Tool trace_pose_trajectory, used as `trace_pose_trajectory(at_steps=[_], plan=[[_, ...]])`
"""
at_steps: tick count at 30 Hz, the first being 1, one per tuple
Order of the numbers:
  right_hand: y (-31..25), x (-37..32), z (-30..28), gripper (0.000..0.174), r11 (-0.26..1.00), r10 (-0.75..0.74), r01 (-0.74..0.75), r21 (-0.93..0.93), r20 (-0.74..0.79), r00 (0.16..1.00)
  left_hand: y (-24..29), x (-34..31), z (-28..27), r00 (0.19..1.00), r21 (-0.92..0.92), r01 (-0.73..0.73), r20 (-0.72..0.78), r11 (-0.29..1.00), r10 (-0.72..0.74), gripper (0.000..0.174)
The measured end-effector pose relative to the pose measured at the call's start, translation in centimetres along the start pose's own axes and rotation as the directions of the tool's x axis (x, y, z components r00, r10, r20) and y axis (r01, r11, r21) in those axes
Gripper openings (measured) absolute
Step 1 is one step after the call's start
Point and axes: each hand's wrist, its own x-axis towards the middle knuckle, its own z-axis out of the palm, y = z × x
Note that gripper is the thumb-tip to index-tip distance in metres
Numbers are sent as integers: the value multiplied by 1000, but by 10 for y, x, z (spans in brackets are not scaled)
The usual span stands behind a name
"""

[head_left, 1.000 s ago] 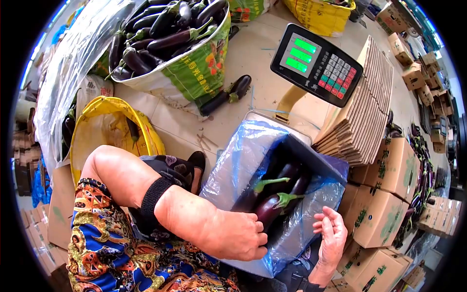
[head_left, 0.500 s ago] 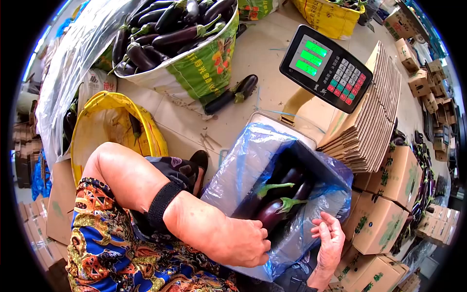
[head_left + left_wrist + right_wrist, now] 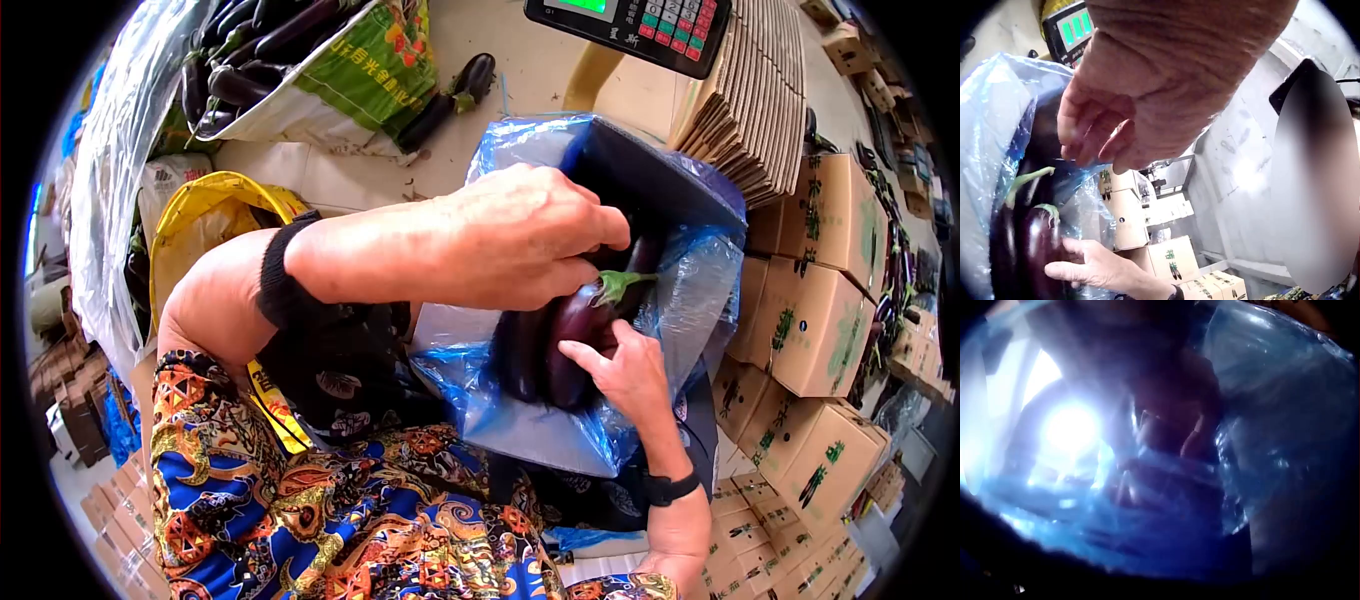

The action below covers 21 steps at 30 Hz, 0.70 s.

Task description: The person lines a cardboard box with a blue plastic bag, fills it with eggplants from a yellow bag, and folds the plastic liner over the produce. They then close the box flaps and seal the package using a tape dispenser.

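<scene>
The eggplant (image 3: 573, 318) lay stem-end away, the right hand (image 3: 634, 372) touching it, fingers spread, the left hand (image 3: 530, 238) nearby, loosely curled, empty.

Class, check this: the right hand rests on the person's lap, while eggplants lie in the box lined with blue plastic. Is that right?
Not quite. The place given for the right hand is wrong: the head view shows it in the box, touching an eggplant. The rest stands: eggplants lie in the box lined with blue plastic.
</scene>
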Motion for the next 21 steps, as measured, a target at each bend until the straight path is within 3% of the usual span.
trace_pose_trajectory(at_steps=[1,2,5,6,8,9,10,11,12,13,17,20,21], plan=[[-4,-2,11,59,984,112,-111,-142,-5,994,3,2,5,998,-2,34,53,999,-34,30],[-4,-3,13,59,988,139,-139,-72,-1,990,5,2,8,992,-2,69,103,998,-68,29],[-9,1,9,60,979,191,-193,67,34,981,-3,-2,26,999,-4,-10,46,1000,10,37],[-7,-1,3,54,982,127,-129,140,26,992,0,-2,26,1000,-24,5,24,1000,-4,42],[-9,-2,-21,50,916,288,-325,234,179,941,-11,0,40,971,-127,-121,-219,985,91,47],[-16,-9,-19,47,928,224,-243,282,99,970,-19,1,44,952,-49,-196,-251,979,178,52],[-18,-12,-11,55,990,19,-12,141,-46,999,-21,2,49,963,-48,-170,-222,984,155,55],[-19,-14,-6,61,998,55,-54,-27,42,998,-24,2,52,972,-46,-143,-192,989,132,58],[-20,-13,-3,68,977,105,-80,-198,119,987,-20,4,53,994,-112,-11,-107,994,-1,60],[-18,-9,0,75,983,143,-125,-134,130,981,-16,4,51,999,-122,46,-17,991,-49,61],[-26,-2,12,65,979,125,-113,-167,58,991,-14,7,48,953,-90,163,272,982,-134,59],[-24,-2,1,61,985,157,-150,-85,86,984,-17,5,62,998,-207,10,-66,978,-25,58],[-23,-4,-4,57,994,108,-108,-18,36,993,-14,8,61,991,-217,22,-121,976,-50,62]])
